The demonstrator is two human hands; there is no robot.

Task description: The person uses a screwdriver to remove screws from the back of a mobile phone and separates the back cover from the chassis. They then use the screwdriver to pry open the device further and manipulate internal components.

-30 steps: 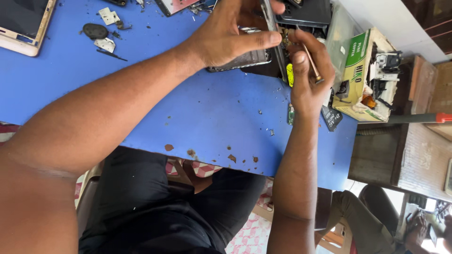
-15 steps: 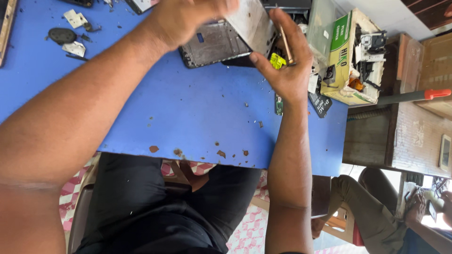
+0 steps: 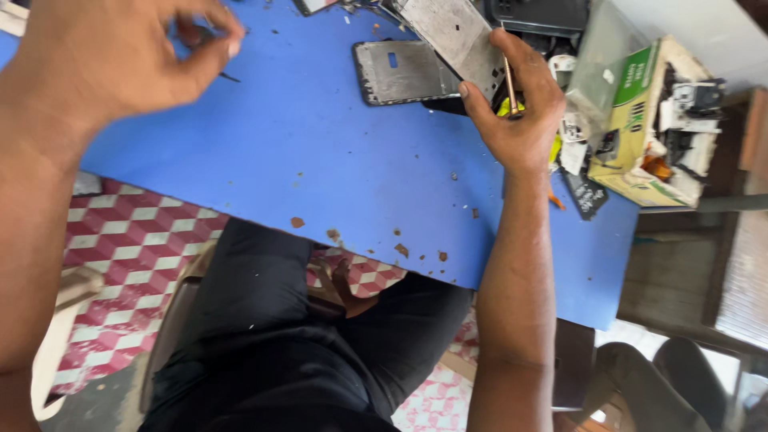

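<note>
1. Two hands of mine are over the blue table (image 3: pixel 320 176), well apart from each other.
2. My right hand (image 3: pixel 516 112) is closed on a grey metal plate (image 3: pixel 452 36), thumb against its lower edge, holding it tilted above the table. A thin copper-coloured tool (image 3: pixel 509 80) is also tucked in this hand, lying along the fingers beside the plate.
3. My left hand (image 3: pixel 120 56) is loosely curled, thumb and forefinger pinched together at the tips. Whether anything tiny sits in that pinch, I cannot tell.
4. A dark phone frame (image 3: pixel 404 72) lies flat on the table just left of my right hand, partly under the plate, and well to the right of my left hand.
5. Beyond my right hand, on its far side, stands a green and white cardboard box (image 3: pixel 640 120) full of small parts.
</note>
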